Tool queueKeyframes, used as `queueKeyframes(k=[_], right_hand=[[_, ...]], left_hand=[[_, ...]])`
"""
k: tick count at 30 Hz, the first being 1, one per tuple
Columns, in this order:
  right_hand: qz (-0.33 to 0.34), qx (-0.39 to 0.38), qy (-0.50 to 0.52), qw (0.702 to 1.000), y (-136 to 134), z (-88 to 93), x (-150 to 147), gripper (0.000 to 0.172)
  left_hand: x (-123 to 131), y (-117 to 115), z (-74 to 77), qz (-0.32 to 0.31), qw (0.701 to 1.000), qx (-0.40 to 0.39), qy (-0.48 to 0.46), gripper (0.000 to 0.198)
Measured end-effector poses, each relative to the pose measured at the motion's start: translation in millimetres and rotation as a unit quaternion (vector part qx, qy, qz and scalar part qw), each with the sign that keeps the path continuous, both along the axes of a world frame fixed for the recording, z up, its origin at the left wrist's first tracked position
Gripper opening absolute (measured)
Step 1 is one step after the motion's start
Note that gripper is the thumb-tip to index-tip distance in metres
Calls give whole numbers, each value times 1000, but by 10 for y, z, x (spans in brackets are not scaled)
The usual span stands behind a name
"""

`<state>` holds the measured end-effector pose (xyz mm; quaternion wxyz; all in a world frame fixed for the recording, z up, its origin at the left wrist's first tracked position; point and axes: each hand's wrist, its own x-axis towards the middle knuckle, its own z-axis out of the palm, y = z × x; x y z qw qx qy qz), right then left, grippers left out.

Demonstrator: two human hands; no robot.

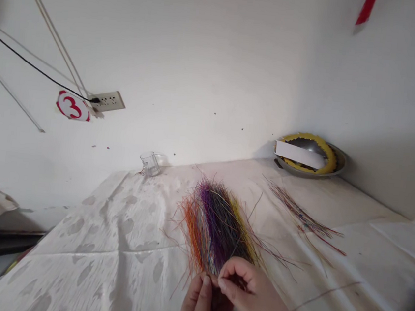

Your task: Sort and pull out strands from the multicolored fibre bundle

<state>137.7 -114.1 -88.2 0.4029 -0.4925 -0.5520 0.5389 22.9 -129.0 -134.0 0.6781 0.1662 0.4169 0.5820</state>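
A red 3 stands on a round white wall sign.

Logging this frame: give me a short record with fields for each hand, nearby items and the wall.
left hand: gripping the lower end of a bundle of multicoloured strands
right hand: at the same end of the bundle
nearby: loose strands on a white patterned cloth; small glass cup; metal dish with yellow ring
wall: power socket with black cable; red "3" sign
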Motion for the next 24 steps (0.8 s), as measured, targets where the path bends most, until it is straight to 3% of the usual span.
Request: queueKeyframes(k=[3, 7, 17, 21, 24], right_hand=[[5, 35, -74, 997, -25, -46, -14, 9], [20, 93, -135, 986, -35, -51, 12, 9], [-22, 89, -74, 993, -13, 27, 136, 15], [-43, 98, -58, 993, 17, 19, 151, 19], [-51, 61, -15, 997, 35, 6, 128, 12]], left_hand=[[-4, -26, 2, -36, 998, 0, 43, 33], [5, -27, 39, -15, 998, 33, 55, 29], [136, -89, -34, -3, 994, 86, 74, 35], [107, -90, -61, -35, 993, 74, 84, 39], [91, -87, -75, -66, 992, 68, 85, 42]])
